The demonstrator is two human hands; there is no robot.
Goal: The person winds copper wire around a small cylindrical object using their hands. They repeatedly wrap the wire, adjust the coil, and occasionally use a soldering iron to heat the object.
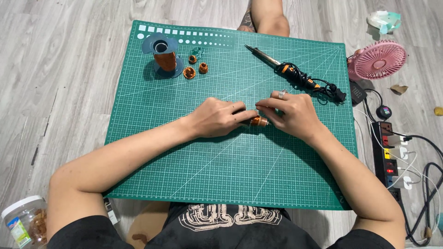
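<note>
Head camera looks down on my two hands, which meet at the middle of the green cutting mat. My left hand and my right hand are both closed by the fingertips on a small copper coil, one at each end, probably so it stays steady. Both forearms come in from the near side, wrists low on the mat. At the far left stands a spool of copper wire with three more small coils beside it. A soldering iron lies at the far right.
</note>
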